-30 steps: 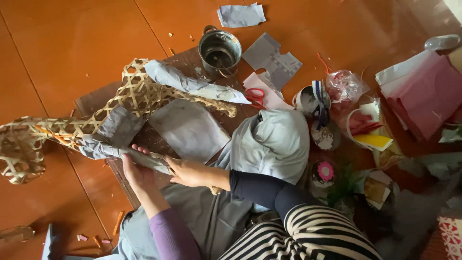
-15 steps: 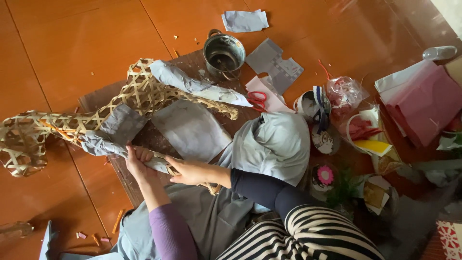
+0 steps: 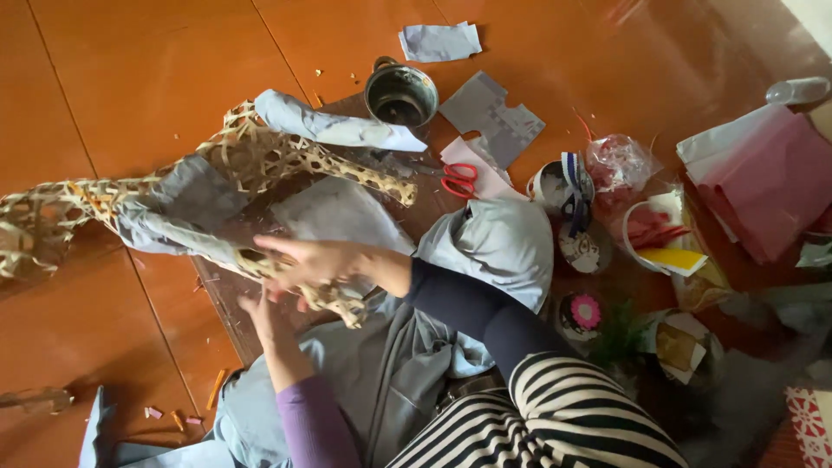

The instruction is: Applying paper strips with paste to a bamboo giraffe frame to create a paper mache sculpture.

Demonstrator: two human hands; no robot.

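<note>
A woven bamboo animal frame [image 3: 260,160] lies across a brown board [image 3: 227,299] on the orange floor, partly covered with grey paper [image 3: 186,195]. My right hand [image 3: 316,260], in a dark sleeve, lies palm down with fingers spread on the frame's near leg. My left hand [image 3: 264,316], in a purple sleeve, reaches up from below and holds that same leg; its fingertips are hidden under the right hand. A loose grey sheet [image 3: 338,212] lies just beyond the hands.
A metal pot [image 3: 400,94] and red-handled scissors [image 3: 458,180] lie beyond the frame. Grey paper pieces [image 3: 494,117], tape rolls [image 3: 559,186], bags and pink paper [image 3: 763,182] crowd the right. Grey cloth [image 3: 503,243] covers my lap.
My right hand has moved up and left onto the frame's leg, over the left hand's fingers. The left hand has stayed at the leg.
</note>
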